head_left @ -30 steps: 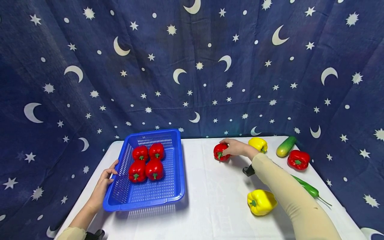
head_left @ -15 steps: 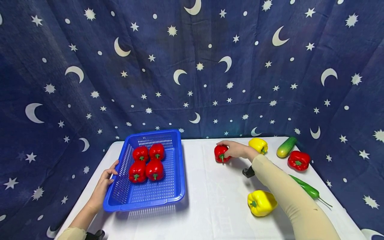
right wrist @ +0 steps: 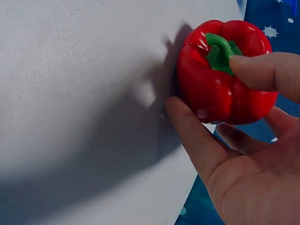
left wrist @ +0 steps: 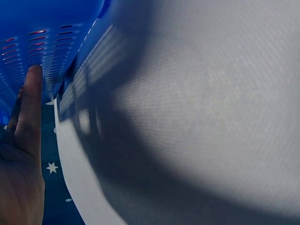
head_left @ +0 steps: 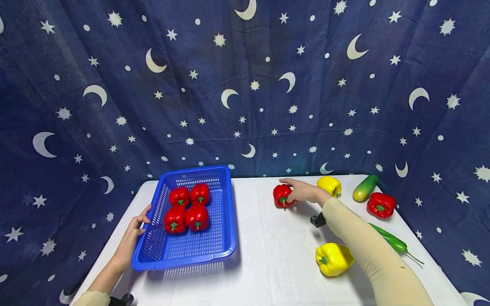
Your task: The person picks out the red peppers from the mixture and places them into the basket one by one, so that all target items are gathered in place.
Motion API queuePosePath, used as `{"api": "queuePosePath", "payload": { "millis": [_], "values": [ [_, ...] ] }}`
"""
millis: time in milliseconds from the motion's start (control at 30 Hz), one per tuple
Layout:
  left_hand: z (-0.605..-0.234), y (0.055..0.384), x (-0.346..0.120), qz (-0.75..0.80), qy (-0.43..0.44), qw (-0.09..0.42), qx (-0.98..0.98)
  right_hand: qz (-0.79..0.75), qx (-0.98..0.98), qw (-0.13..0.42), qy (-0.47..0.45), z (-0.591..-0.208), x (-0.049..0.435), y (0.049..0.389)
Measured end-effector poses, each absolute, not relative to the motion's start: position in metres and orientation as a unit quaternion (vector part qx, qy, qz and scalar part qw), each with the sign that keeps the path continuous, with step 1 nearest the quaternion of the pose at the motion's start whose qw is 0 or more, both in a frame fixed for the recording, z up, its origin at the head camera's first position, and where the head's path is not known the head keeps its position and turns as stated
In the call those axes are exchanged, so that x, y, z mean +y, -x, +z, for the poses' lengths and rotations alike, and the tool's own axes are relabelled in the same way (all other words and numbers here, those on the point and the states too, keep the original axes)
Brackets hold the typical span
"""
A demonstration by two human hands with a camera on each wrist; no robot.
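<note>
At the left, a blue plastic basket (head_left: 208, 256) stands on the white table with several red bell peppers (head_left: 197, 216) inside. My left hand (head_left: 128, 241) grips its left rim, fingertips over the edge; in the left wrist view a straight finger (left wrist: 31, 112) lies along the slotted outer wall. At the back middle of the table, my right hand (head_left: 304, 190) holds another red bell pepper (head_left: 281, 194). Seen from the right wrist, the tip of one digit touches the green stem (right wrist: 219, 52) while other fingers reach round the pepper's underside and back.
Right of the right hand are a yellow bell pepper (head_left: 328, 185), a green-yellow cucumber-like vegetable (head_left: 365, 187) and a red bell pepper (head_left: 380, 205). A long green chili (head_left: 392, 240) lies partly behind the right sleeve (head_left: 375, 250). Closer in sits a second yellow bell pepper (head_left: 332, 259). A star-patterned curtain (head_left: 245, 85) hangs behind.
My right hand has shifted very slightly on the red bell pepper, its fingers adjusting around it. My left hand, the basket and the other vegetables have stayed in place.
</note>
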State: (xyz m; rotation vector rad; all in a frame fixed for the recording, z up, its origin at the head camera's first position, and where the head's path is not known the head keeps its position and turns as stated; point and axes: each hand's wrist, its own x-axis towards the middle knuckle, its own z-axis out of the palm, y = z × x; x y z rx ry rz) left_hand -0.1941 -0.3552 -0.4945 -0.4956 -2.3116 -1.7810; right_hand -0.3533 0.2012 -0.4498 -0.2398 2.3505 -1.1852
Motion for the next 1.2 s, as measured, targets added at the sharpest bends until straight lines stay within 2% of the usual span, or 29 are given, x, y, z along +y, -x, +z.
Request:
{"api": "queuePosePath", "payload": {
  "millis": [1200],
  "values": [
    [-0.4938,0.1933,-0.3538,-0.595,0.161,0.091,-0.782,-0.426,0.866,0.232,0.118,-0.4557,0.2017,0.3524]
  ]
}}
